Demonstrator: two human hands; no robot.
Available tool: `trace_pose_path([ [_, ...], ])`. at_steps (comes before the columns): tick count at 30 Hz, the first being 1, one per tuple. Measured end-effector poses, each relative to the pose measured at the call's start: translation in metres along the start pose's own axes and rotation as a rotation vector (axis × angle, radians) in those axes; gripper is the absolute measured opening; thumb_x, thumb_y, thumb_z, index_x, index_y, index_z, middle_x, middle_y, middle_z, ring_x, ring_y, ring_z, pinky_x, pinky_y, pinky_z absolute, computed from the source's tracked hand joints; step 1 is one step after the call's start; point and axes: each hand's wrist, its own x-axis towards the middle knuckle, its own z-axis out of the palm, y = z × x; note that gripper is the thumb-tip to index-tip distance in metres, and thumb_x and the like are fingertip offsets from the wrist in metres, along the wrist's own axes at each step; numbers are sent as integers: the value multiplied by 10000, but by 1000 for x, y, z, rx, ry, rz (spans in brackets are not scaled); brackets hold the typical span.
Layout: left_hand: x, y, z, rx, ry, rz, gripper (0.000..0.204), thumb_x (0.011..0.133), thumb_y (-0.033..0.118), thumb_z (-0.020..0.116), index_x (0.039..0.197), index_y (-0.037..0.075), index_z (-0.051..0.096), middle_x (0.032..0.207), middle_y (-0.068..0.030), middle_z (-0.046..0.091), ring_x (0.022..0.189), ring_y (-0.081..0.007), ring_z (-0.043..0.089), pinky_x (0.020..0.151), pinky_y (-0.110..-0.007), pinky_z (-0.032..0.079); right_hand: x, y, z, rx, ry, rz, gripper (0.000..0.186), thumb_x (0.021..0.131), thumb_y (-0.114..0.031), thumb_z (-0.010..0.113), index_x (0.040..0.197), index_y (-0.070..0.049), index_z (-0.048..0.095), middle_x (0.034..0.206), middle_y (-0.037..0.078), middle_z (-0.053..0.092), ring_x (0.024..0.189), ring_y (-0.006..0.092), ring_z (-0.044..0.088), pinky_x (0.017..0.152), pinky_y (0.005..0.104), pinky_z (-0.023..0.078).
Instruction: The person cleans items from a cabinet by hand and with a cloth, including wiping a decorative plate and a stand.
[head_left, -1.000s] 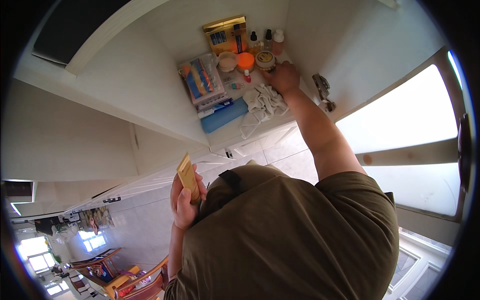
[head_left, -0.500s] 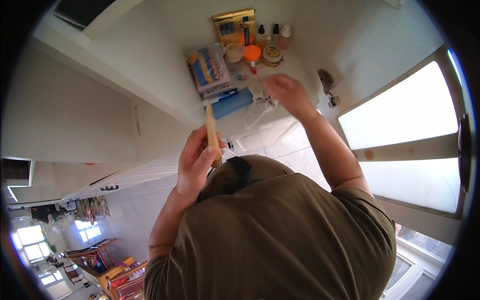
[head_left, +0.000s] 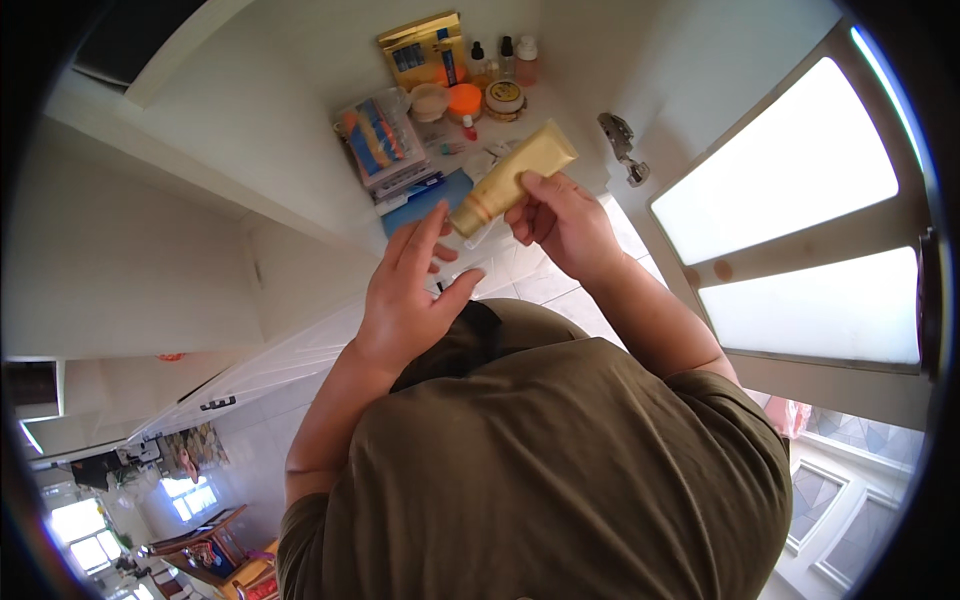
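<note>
A gold squeeze tube [head_left: 513, 180] is gripped in my right hand [head_left: 567, 222], thumb on its front face. It tilts, with its capped end down toward the left and its flat end up to the right. My left hand [head_left: 405, 290] stands open beside the cap, thumb and fingers apart, holding nothing. Behind the tube, on the cabinet shelf, lies a blue flat item [head_left: 412, 208]. Crumpled whitish material next to it is mostly hidden by the tube and my right hand.
Orange-lidded jar [head_left: 464, 101], pale round jar [head_left: 429, 102], gold-rimmed jar [head_left: 505, 100] and small bottles [head_left: 526, 62] crowd the shelf's back. A gold pouch [head_left: 421, 50] leans behind them. Stacked packets and boxes [head_left: 384, 140] stand left. An open cabinet door [head_left: 790, 285] with a metal hinge [head_left: 622, 148] is at right.
The gold tube has passed from my left hand to my right and now shows its broad face. My left hand has opened. The view has shifted slightly.
</note>
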Motion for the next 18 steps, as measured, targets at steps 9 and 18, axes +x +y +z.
trace_pose_path([
  [9,-64,-44,-9,-84,70,-200,496,858,23,673,1327,11,512,1130,-145,586,861,-161,617,755,-284,518,18,-11,-24,381,-34,-27,243,992,-251,509,922,-39,604,784,76,675,654,156,595,638,283,483],
  [18,-55,-11,-29,-556,190,-277,421,990,149,557,1364,-14,453,1136,-152,591,871,-167,615,782,-319,517,4,-8,31,-87,-340,-200,344,973,-201,570,1228,31,565,975,140,661,780,191,597,720,311,483],
])
